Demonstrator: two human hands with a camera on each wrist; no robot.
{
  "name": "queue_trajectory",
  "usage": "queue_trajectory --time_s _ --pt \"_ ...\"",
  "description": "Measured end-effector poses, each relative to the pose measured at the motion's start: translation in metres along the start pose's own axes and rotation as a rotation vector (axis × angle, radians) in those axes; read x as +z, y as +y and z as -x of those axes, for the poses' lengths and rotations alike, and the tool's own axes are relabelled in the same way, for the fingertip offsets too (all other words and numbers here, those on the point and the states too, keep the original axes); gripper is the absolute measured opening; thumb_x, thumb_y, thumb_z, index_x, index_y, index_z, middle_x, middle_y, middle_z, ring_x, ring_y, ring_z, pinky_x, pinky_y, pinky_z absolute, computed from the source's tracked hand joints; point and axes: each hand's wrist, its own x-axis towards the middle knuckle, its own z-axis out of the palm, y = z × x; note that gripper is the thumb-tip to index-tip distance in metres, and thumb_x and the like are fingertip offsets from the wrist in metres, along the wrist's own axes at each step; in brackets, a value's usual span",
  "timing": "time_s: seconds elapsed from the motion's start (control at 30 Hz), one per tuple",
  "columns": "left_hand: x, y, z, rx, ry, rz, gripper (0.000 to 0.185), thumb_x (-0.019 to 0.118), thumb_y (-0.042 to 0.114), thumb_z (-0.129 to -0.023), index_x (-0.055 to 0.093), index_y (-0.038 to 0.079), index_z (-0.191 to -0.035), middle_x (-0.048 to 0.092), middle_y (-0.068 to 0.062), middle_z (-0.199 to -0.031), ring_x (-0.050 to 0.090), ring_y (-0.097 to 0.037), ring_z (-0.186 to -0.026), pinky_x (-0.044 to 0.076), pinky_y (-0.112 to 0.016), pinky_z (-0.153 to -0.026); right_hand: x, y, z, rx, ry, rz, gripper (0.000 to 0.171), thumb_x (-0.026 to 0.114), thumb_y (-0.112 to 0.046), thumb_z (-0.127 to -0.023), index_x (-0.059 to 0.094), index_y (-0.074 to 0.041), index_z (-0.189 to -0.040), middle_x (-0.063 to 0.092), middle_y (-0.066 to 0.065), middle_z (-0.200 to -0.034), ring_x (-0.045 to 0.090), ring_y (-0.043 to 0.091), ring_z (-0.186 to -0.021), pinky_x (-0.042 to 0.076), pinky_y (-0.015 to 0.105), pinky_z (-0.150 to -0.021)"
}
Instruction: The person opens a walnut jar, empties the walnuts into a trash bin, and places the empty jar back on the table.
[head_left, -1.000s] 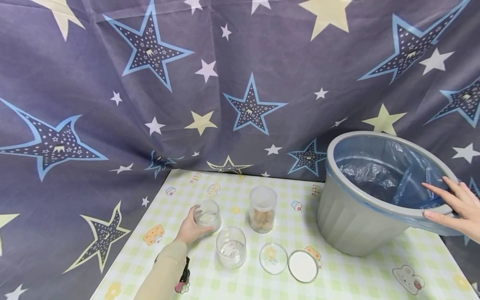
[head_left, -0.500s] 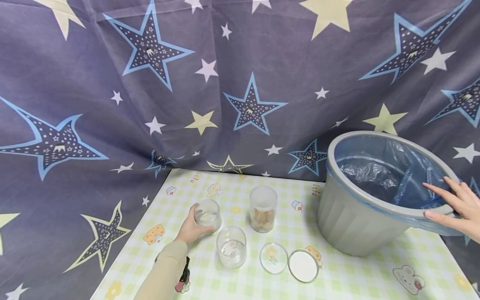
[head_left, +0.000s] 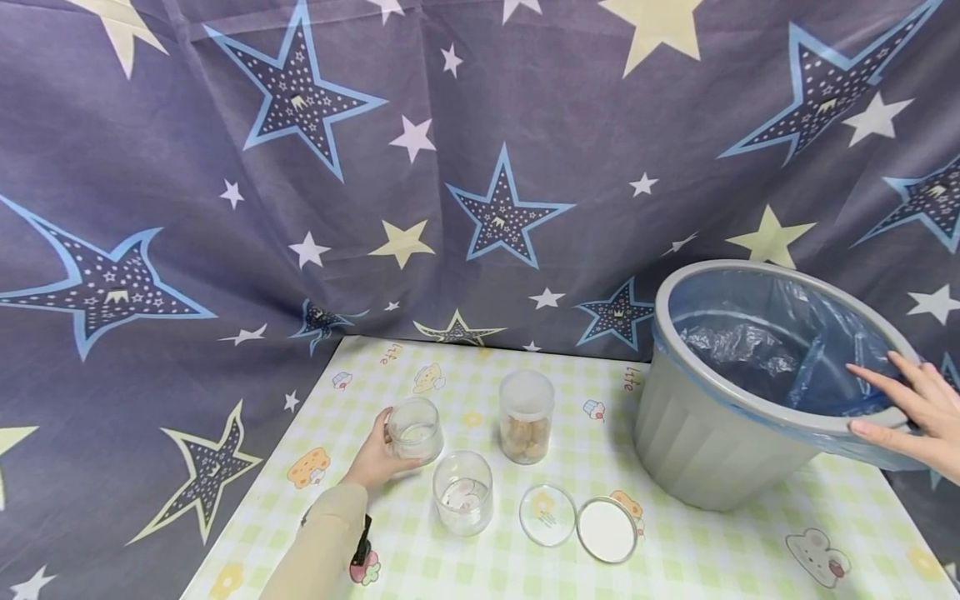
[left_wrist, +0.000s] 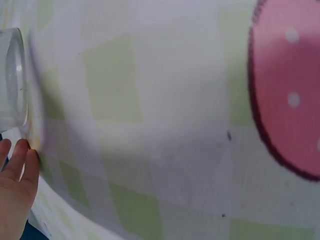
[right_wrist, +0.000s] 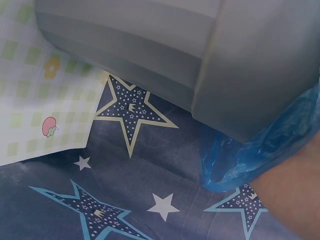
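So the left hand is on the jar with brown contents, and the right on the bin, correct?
Not the brown-filled jar: in the head view, the left hand is on the leftmost clear jar. The right hand is on the bin.

Head cam bright (wrist pics dimmer).

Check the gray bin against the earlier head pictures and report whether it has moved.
No: judged against the star-patterned cloth behind it, the gray bin shows no visible shift.
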Motion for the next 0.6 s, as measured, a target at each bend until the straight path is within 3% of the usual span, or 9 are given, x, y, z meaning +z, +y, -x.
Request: queue_trajectory --time_s 0.17,0.37,0.6 --pt "-0.007 -0.001 0.001 -0.001 -0.009 -0.018 0.119 0.088 0.019 -0.063 0.007 0.004 -0.149 0.039 -0.031 -0.140 0.039 -0.047 -0.128 0.030 -0.058 -0.109 0.000 0.000 0.000 -0.009 0.003 0.003 0.085 0.057 -0.039 -0.092 0.008 -0.002 -0.150 -0.019 0.035 -0.148 -0.025 0.053 -0.133 -0.019 0.068 -0.104" --pt "-0.021 0.009 0.006 0.023 -0.036 -0.026 0.119 0.088 0.019 -0.064 0.007 0.009 -0.150 0.033 -0.029 -0.141 0.037 -0.049 -0.129 0.031 -0.059 -0.107 -0.001 -0.001 -0.001 0.001 0.002 0.038 0.086 0.056 -0.042 -0.092 0.007 -0.001 -0.149 -0.016 0.038 -0.147 -0.023 0.054 -0.133 -0.017 0.067 -0.105" --pt "-0.035 0.018 0.010 0.050 -0.008 -0.056 0.114 0.085 0.028 -0.068 0.007 0.012 -0.150 0.030 -0.027 -0.145 0.034 -0.048 -0.130 0.033 -0.061 -0.105 0.000 -0.001 -0.001 -0.008 0.012 0.037 0.086 0.056 -0.042 -0.092 0.008 -0.001 -0.149 -0.015 0.038 -0.148 -0.023 0.052 -0.134 -0.017 0.065 -0.107"
